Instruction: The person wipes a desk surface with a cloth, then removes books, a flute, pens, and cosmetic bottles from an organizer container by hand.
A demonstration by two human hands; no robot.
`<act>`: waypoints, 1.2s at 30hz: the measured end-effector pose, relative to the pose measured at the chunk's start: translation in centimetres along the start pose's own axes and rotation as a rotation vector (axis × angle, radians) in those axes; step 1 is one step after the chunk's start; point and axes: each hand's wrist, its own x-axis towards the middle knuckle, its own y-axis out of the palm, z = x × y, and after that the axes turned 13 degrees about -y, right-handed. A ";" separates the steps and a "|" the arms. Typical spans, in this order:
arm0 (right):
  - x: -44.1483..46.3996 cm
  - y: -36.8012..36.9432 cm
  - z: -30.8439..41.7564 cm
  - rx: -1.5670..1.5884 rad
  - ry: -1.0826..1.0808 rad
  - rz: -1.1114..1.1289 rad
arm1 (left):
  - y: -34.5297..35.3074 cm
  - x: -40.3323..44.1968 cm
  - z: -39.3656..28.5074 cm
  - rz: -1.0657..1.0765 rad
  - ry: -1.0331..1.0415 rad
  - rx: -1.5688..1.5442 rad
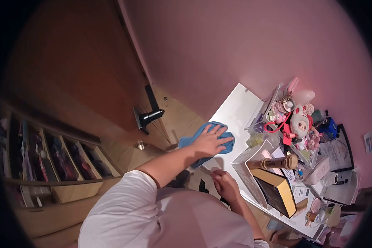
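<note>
My left hand [213, 140] lies flat with its fingers spread on a blue cloth [226, 145]. The cloth is bunched on the white tabletop [239, 101], and part of it hangs over the near edge. Close to my body, my right hand [225, 184] is closed beside that same edge. A thin pale tip shows by its fingers, but what it holds, if anything, I cannot make out. To the right of my hands stands a clear-walled bin [252, 188] with a dark box with yellow page-like edges [277, 192] and a brown cylinder [275, 162] in it.
Clear organizers at the right hold a plush toy [299, 124] and small trinkets. Further right are a white dispenser-like item [332, 178] and a wooden comb [301, 206]. A black stand [149, 118] is on the floor beyond. An open drawer [58, 159] with dividers is at left.
</note>
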 end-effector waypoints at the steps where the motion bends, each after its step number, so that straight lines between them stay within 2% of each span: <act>1: -0.3 0.4 -0.4 0.031 0.017 -0.016 | 0.5 1.0 -0.1 0.008 -0.016 0.026; 6: -0.1 0.2 -0.4 0.003 0.092 -0.136 | 2.7 8.9 -0.3 0.009 -0.109 0.091; 10: 0.2 -0.2 -0.7 0.065 0.136 -0.131 | 3.8 14.1 -0.3 0.042 -0.159 0.121; 11: -0.1 -0.1 -0.4 0.112 0.244 -0.109 | 4.0 15.1 -0.3 0.058 -0.164 0.143; 14: 0.1 -0.1 -0.5 0.183 0.281 -0.122 | 4.7 18.3 -0.6 0.075 -0.153 0.164; 17: 0.6 -0.1 -1.1 0.232 0.216 -0.127 | 6.2 21.5 0.1 0.155 0.041 0.122; 19: 2.3 -0.9 -1.0 0.214 0.144 -0.087 | 5.7 23.1 0.0 0.192 0.082 0.156; 21: 3.4 -0.7 -1.6 0.208 0.164 -0.018 | 5.7 24.0 0.1 0.165 0.079 0.152; 24: 3.9 0.0 -2.1 0.168 0.163 -0.031 | 6.4 24.3 0.2 0.091 -0.067 0.209; 25: 3.9 0.3 -2.3 0.148 0.155 -0.056 | 6.7 24.0 0.0 -0.013 -0.187 0.156; 28: 3.7 0.7 -2.6 0.127 0.185 -0.112 | 6.5 23.6 -1.1 -0.003 -0.231 0.199; 31: 3.7 0.9 -2.8 0.116 0.169 -0.110 | 6.0 24.5 0.1 0.147 0.024 0.121; 34: 3.4 1.0 -3.0 0.102 0.167 -0.076 | 5.5 24.6 1.3 0.028 -0.183 0.117; 36: 3.5 1.0 -3.0 0.104 0.161 -0.080 | 6.4 24.1 0.3 -0.030 -0.206 0.206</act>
